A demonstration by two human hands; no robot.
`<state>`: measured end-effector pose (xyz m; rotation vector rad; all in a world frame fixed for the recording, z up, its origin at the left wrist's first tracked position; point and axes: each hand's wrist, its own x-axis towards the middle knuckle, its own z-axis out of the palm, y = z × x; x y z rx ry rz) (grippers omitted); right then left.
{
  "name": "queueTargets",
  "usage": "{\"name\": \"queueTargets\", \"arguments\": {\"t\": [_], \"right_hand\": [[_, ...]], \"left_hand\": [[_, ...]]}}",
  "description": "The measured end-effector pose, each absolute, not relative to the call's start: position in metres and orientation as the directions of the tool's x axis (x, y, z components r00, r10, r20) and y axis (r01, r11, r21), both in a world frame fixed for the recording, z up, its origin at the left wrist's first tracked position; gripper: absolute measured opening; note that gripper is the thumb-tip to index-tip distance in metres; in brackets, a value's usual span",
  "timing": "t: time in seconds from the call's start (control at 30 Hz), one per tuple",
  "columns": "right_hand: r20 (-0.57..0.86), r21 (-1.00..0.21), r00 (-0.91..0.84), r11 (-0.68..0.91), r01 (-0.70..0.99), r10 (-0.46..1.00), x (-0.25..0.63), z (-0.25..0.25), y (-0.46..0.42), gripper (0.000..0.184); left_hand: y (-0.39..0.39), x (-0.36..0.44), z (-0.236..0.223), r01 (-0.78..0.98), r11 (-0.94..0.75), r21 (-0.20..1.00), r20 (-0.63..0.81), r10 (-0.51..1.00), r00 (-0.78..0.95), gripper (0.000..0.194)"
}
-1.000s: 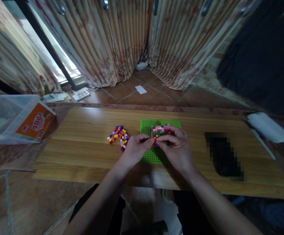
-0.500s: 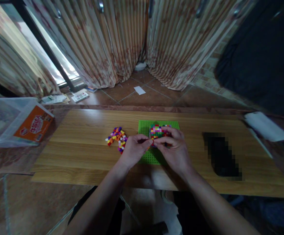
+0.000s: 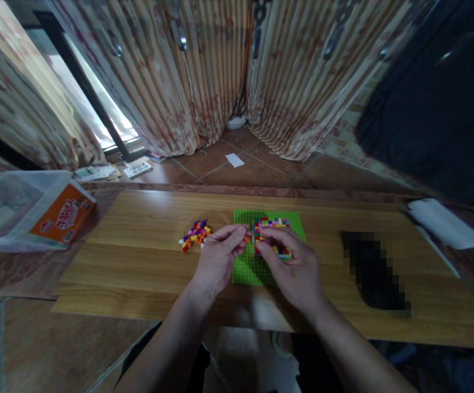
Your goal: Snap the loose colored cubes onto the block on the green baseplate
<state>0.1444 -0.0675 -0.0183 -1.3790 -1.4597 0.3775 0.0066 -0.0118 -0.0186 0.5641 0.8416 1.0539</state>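
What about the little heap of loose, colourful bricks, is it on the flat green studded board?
No, the loose bricks lie on the brown wooden table, left of the board.

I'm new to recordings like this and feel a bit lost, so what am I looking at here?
There is no machine: these are a person's own bare hands, seen from one camera worn on the head, looking forward and down. On the wooden table lie a green studded plate, a loose pile of small coloured bricks to its left, and a dark, pixelated thing to the right. On the plate sits a colourful brick build, with the right hand at it. The left hand has its fingertips together beside the build; whether they hold a brick is unclear.
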Motion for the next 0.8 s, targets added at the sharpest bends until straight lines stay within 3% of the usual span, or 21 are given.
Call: {"name": "queueTargets", "arguments": {"t": [0.13, 0.43, 0.8], "right_hand": [[0.423, -0.82, 0.189, 0.286, 0.496, 0.886, 0.134, -0.017, -0.063, 0.019], [0.427, -0.846, 0.217, 0.303, 0.439, 0.878, 0.136, -0.016, -0.062, 0.01], [0.331, -0.889, 0.13, 0.263, 0.373, 0.934, 0.147, -0.011, -0.064, 0.009]], "left_hand": [[-0.016, 0.013, -0.02, -0.585, 0.367, 0.723, -0.252, 0.929, 0.271, 0.026], [-0.018, 0.009, -0.024, -0.48, 0.202, 0.854, -0.059, 0.953, 0.296, 0.019], [-0.019, 0.008, -0.019, -0.426, 0.361, 0.83, -0.177, 0.893, 0.413, 0.021]]}}
